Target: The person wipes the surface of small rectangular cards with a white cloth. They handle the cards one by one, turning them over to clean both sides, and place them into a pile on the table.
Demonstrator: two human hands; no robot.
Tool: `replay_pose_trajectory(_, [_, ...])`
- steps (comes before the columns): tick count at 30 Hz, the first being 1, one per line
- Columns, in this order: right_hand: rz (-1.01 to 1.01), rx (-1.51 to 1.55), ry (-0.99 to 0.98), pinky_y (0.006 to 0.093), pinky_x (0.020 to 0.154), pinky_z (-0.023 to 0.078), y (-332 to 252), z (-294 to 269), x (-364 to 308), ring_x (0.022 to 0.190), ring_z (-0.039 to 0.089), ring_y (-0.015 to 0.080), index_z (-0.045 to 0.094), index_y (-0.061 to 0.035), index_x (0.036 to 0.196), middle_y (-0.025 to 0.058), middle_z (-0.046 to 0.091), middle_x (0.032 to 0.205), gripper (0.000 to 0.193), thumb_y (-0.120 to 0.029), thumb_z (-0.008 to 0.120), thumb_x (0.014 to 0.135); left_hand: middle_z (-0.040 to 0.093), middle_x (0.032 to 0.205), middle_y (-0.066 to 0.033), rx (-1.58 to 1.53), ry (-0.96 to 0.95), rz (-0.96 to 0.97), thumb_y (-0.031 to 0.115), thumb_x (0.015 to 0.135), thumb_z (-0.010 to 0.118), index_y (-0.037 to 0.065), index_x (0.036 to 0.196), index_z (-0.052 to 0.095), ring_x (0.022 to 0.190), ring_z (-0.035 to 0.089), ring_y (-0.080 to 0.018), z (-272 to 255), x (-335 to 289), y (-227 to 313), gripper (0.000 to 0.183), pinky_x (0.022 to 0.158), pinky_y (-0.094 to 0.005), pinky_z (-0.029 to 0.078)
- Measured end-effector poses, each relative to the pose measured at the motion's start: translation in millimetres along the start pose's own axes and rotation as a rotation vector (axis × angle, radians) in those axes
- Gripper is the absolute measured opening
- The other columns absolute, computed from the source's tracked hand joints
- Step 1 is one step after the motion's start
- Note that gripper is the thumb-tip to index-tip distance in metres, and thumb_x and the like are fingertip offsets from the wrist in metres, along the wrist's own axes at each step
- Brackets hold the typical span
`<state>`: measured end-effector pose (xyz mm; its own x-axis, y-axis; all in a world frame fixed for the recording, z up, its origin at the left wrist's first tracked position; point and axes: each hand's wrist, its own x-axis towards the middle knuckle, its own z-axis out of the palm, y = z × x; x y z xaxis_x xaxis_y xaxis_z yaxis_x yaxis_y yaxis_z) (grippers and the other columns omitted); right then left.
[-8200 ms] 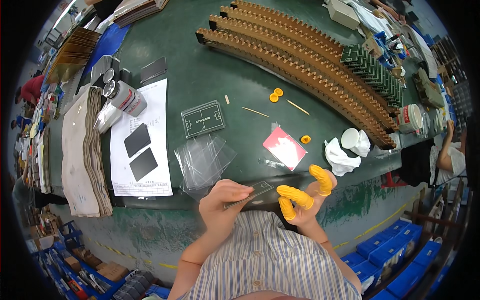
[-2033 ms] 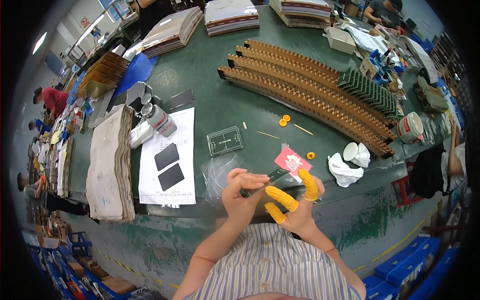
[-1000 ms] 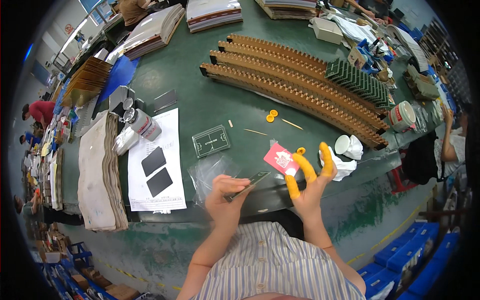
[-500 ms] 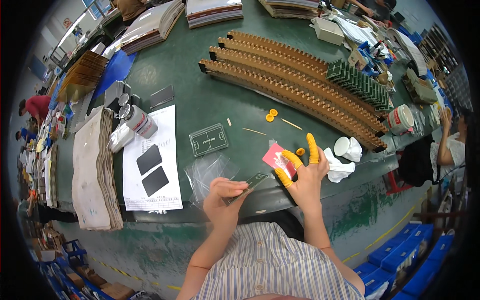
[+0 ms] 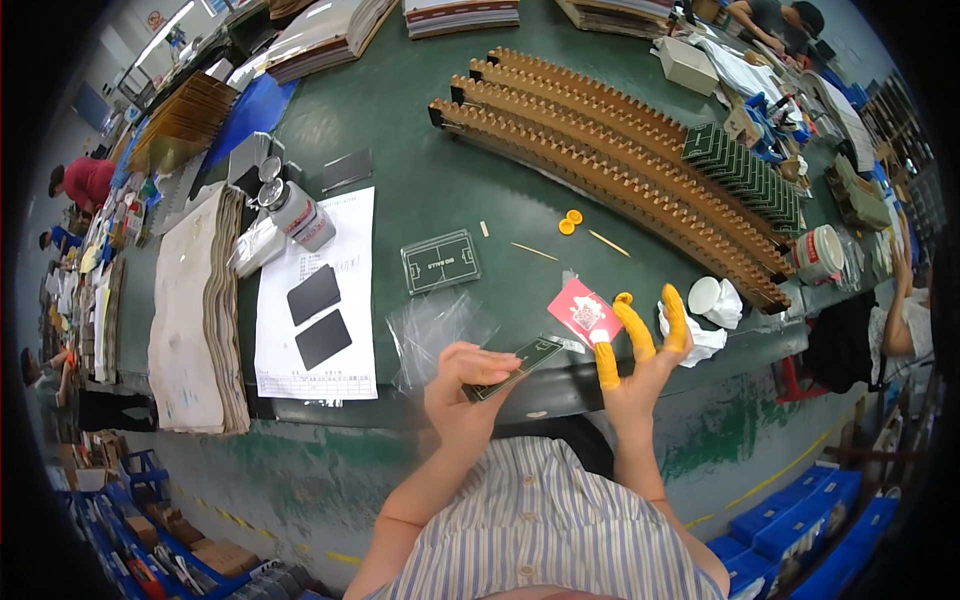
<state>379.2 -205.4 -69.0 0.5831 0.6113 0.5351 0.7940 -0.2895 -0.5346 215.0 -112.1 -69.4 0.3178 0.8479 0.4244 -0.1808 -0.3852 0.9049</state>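
Note:
A thin dark green panel (image 5: 515,372) with white playing-field lines is gripped at its near end, tilted, in my left hand (image 5: 467,385). A pale strip (image 5: 568,344) shows by its far corner; I cannot tell if they are joined. My right hand (image 5: 643,370) wears yellow finger cots (image 5: 634,330) on thumb and two fingers, which stand apart. By the thumb tip is a small white patch, too small to name. A pink card (image 5: 583,309) with white print lies just beyond those fingers. To the left, a similar green panel (image 5: 440,262) lies flat above clear plastic sleeves (image 5: 435,330).
Long notched wooden racks (image 5: 590,140) cross the far right, with green panels (image 5: 740,175) standing in them. Rolled yellow cots (image 5: 570,222) and wooden toothpicks (image 5: 610,243) lie mid-table. A dispenser bottle (image 5: 300,217), paper sheet (image 5: 345,260) and black plates (image 5: 322,338) are left; white cloth (image 5: 705,340) lies right.
The whole view has shifted, moving the table things rightward in the picture. My right fingers have drawn back from the pink card, baring more of it. My left hand still holds the panel.

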Motion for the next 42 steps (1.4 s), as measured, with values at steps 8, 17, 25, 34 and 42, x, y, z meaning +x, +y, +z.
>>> replay_pose_trajectory(8, [-0.212,0.171,-0.031,0.0402,0.096,0.027,-23,-12,-24,0.114,0.028,0.031,0.071,-0.0209,0.102,0.0144,0.036,0.136,0.034,-0.038,0.072,0.072,0.07,0.083,-0.0068,0.04,-0.035,0.059,-0.006,0.066,0.076,0.009,0.075,0.057,0.083,0.066,-0.0186,-2,-1,2,0.026,0.086,-0.0344,0.038])
replay_pose_trajectory(17, [-0.248,0.159,-0.082,0.0431,0.094,0.026,-31,-12,-23,0.114,0.026,0.0326,0.071,-0.0262,0.101,0.0128,0.039,0.131,0.031,-0.038,0.072,0.072,0.071,0.086,-0.0048,0.04,-0.056,0.06,-0.005,0.068,0.073,0.011,0.075,0.057,0.085,0.067,-0.018,-2,-2,4,0.023,0.09,-0.0349,0.036])
replay_pose_trajectory(25, [-0.231,0.171,-0.08,0.0423,0.095,0.026,-31,-11,-24,0.114,0.026,0.0325,0.072,-0.0228,0.101,0.0135,0.033,0.136,0.031,-0.034,0.073,0.072,0.069,0.082,-0.0073,0.06,-0.051,0.092,-0.005,0.066,0.077,0.009,0.074,0.057,0.08,0.065,-0.0185,-3,-3,1,0.026,0.083,-0.0328,0.039])
replay_pose_trajectory(34, [-0.17,0.144,-0.075,0.0418,0.097,0.026,-29,-8,-24,0.115,0.026,0.033,0.072,-0.0201,0.101,0.015,0.033,0.138,0.03,-0.029,0.074,0.072,0.07,0.082,-0.0069,0.058,-0.036,0.085,-0.005,0.065,0.077,0.009,0.074,0.057,0.081,0.065,-0.0181,-2,-3,1,0.026,0.084,-0.0331,0.038])
replay_pose_trajectory(42, [-0.181,0.129,-0.076,0.0415,0.096,0.026,-30,-8,-23,0.115,0.027,0.0328,0.072,-0.0208,0.102,0.014,0.034,0.139,0.032,-0.03,0.075,0.071,0.07,0.082,-0.007,0.063,-0.041,0.062,-0.005,0.066,0.076,0.009,0.074,0.057,0.081,0.066,-0.0179,-2,-3,1,0.025,0.087,-0.034,0.037])
